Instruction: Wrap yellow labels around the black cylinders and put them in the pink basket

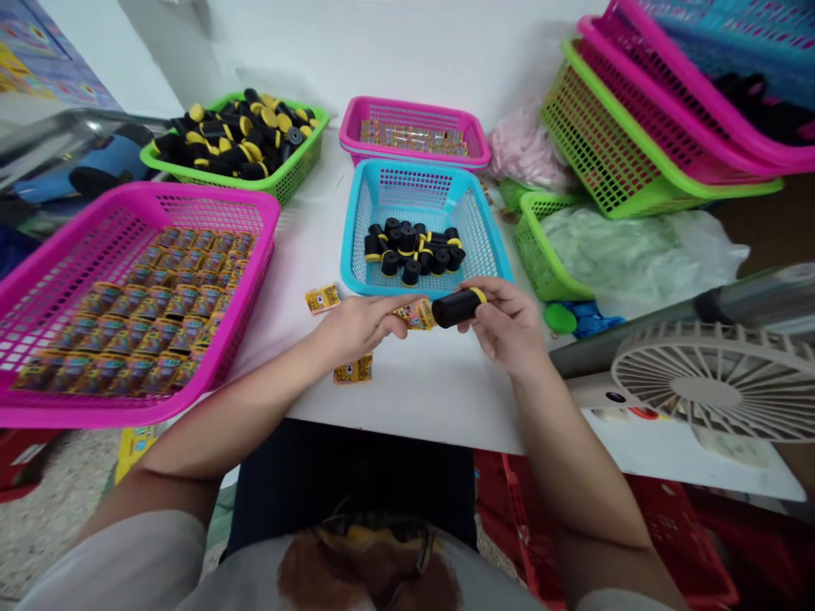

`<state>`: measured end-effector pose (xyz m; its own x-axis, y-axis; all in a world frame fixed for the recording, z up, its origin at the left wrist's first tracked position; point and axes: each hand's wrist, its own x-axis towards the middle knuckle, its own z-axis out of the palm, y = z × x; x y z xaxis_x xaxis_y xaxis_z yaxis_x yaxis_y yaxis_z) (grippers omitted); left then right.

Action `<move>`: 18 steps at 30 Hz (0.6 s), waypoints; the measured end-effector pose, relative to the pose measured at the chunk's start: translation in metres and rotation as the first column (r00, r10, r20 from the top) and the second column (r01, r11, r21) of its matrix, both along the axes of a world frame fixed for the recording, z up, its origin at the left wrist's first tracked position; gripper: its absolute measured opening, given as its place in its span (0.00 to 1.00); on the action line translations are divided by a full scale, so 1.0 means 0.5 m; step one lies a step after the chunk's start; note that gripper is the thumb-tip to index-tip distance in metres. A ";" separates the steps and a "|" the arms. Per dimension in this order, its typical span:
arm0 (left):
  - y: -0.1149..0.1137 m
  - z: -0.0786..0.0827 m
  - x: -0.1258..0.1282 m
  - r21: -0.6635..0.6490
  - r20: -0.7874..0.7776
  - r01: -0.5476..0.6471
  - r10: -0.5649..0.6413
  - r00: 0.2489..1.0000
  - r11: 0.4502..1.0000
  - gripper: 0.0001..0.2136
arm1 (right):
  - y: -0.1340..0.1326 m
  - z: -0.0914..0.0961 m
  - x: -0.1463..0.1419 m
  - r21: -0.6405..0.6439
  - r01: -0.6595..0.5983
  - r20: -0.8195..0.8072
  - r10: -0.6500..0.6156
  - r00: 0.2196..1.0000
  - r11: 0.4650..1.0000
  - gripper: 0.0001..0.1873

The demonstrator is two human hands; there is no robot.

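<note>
My right hand [509,324] pinches a black cylinder [455,309] with a yellow end, lying sideways above the white table. From the left, my left hand [362,327] holds a yellow printed sleeve [417,313], its fingers pressed together around it. The sleeve's edge meets the black end of the cylinder; whether the cylinder has entered it I cannot tell. Two flattened printed sleeves lie on the table, one sleeve [323,298] behind my left wrist and another sleeve [353,370] in front of it. Just beyond my hands, a blue basket [426,287] holds several black-and-yellow cylinders [413,246].
At left, a pink basket [271,233] holds rows of sleeved cylinders [153,305]. Behind it, a green basket [296,178] is heaped with black-and-yellow cylinders. Another pink basket [347,140] stands at the back. Stacked baskets [592,127] and a fan [706,386] are on the right.
</note>
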<state>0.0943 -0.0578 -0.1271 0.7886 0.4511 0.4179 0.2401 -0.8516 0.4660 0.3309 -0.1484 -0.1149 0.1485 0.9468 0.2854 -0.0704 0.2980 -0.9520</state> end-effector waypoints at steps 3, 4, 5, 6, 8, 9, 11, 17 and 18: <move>-0.001 -0.002 0.003 0.039 -0.014 0.014 -0.013 1.000 0.999 0.20 | 0.002 -0.002 0.000 -0.003 -0.027 0.008 0.027 1.000 1.000 0.24; -0.002 -0.003 0.004 0.045 -0.006 0.020 -0.020 1.000 0.999 0.20 | 0.002 -0.004 0.001 -0.001 -0.043 0.009 0.043 0.999 0.999 0.23; -0.002 -0.004 0.005 0.046 0.005 0.028 -0.028 1.000 0.999 0.20 | 0.003 -0.007 0.002 0.000 -0.062 0.010 0.062 0.998 0.998 0.22; -0.002 -0.005 0.005 0.046 0.025 0.033 -0.034 0.999 0.998 0.20 | 0.004 -0.009 0.004 0.002 -0.076 0.012 0.076 0.997 0.997 0.21; -0.002 -0.007 0.006 0.039 0.055 0.027 -0.030 0.998 0.999 0.20 | 0.004 -0.012 0.006 0.000 -0.087 0.029 0.087 0.996 0.996 0.19; -0.001 -0.009 0.006 0.038 0.063 0.021 -0.024 0.998 0.999 0.20 | 0.004 -0.012 0.007 -0.007 -0.084 0.049 0.084 0.995 0.996 0.19; 0.000 -0.010 0.007 0.033 0.059 0.019 -0.021 0.998 0.999 0.20 | 0.003 -0.011 0.008 -0.023 -0.076 0.101 0.078 0.992 0.997 0.21; -0.008 -0.002 0.025 -0.153 0.127 0.161 -0.142 0.982 0.975 0.21 | -0.005 -0.009 0.009 0.041 -0.162 0.200 0.151 0.968 0.986 0.18; -0.012 -0.001 0.029 -0.233 0.161 0.185 -0.149 0.976 0.955 0.22 | -0.007 -0.008 0.010 0.069 -0.170 0.217 0.152 0.964 0.983 0.18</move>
<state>0.1087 -0.0639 -0.1275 0.8030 0.4205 0.4224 0.0218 -0.7290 0.6842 0.3357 -0.1516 -0.1191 -0.0758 0.9236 0.3758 0.0738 0.3811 -0.9216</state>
